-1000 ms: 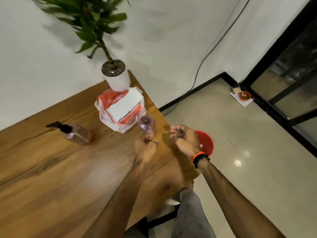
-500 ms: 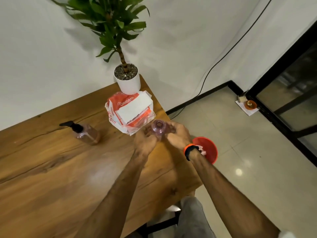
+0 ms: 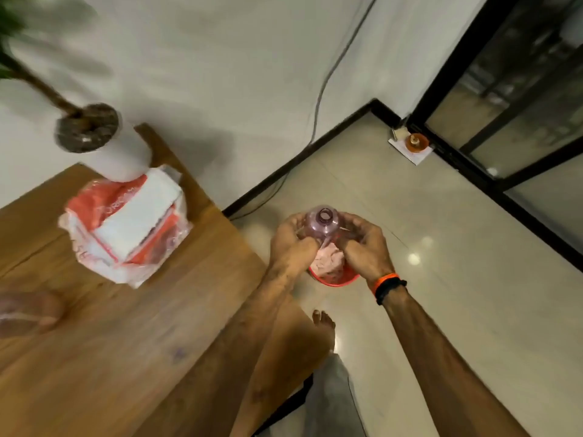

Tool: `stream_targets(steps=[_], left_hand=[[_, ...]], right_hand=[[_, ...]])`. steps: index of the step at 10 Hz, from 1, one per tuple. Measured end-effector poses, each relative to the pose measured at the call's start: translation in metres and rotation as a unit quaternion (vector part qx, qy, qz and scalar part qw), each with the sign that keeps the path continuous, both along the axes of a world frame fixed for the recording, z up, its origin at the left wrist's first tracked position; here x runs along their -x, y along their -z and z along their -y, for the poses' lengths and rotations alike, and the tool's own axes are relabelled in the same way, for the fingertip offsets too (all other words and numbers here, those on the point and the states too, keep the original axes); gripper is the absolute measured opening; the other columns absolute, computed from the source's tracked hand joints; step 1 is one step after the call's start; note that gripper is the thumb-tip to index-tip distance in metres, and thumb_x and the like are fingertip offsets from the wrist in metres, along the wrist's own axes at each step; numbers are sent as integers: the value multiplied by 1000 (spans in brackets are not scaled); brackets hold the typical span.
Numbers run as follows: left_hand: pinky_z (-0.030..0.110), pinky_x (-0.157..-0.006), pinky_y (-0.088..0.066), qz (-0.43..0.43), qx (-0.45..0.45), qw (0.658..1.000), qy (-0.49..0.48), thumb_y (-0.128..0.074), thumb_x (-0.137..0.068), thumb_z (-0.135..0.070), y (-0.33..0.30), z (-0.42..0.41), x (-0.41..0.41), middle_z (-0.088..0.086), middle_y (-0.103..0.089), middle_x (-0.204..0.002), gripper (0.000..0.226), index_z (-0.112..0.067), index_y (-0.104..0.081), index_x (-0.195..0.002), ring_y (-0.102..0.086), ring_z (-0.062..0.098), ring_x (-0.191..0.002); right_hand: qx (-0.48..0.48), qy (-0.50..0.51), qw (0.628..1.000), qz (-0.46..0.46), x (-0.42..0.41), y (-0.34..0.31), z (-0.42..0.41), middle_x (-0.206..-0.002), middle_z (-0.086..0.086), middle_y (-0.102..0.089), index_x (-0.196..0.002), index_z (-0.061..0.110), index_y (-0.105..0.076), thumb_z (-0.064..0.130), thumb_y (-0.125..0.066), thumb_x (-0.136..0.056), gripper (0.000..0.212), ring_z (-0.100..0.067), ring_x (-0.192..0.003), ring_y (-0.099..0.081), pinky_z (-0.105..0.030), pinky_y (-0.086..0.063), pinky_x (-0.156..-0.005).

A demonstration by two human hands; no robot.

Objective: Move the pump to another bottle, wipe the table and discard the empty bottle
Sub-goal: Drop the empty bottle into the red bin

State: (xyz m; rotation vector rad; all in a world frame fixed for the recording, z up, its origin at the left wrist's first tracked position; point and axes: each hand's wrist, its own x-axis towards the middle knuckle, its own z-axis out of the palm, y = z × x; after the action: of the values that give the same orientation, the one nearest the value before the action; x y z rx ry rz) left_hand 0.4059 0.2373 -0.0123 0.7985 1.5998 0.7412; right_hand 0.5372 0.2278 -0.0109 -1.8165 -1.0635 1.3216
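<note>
The empty clear pinkish bottle (image 3: 322, 224), with no cap on its open neck, is held upright between both hands past the table's right edge. My left hand (image 3: 288, 244) grips its left side and my right hand (image 3: 364, 250) grips its right side. Directly below them on the floor stands a red bin (image 3: 335, 279) holding crumpled pale tissue (image 3: 328, 263). A blurred pinkish bottle (image 3: 26, 313) sits at the left edge of the wooden table (image 3: 110, 357); its pump is out of view.
An open red and white tissue pack (image 3: 126, 225) lies on the table beside a white potted plant (image 3: 107, 146). My bare foot (image 3: 323, 326) is on the tiled floor. A cable (image 3: 328, 77) runs down the wall. A small orange object (image 3: 416, 141) sits by the black door frame.
Both hands carried the empty bottle from over the table's corner to the right, off the table and above the red bin. The camera view swung right and down.
</note>
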Motion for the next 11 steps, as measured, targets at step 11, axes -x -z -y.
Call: stream_targets(steps=[11], left_hand=[[48, -93, -50, -85, 181, 973, 113, -67, -72, 1, 192, -55, -96, 30, -64, -115, 36, 8, -62, -107, -59, 44, -112]], right_hand=[[209, 86, 974, 2, -102, 216, -30, -104, 0, -69, -104, 18, -65, -2, -61, -81, 31, -18, -105, -64, -37, -47, -104]])
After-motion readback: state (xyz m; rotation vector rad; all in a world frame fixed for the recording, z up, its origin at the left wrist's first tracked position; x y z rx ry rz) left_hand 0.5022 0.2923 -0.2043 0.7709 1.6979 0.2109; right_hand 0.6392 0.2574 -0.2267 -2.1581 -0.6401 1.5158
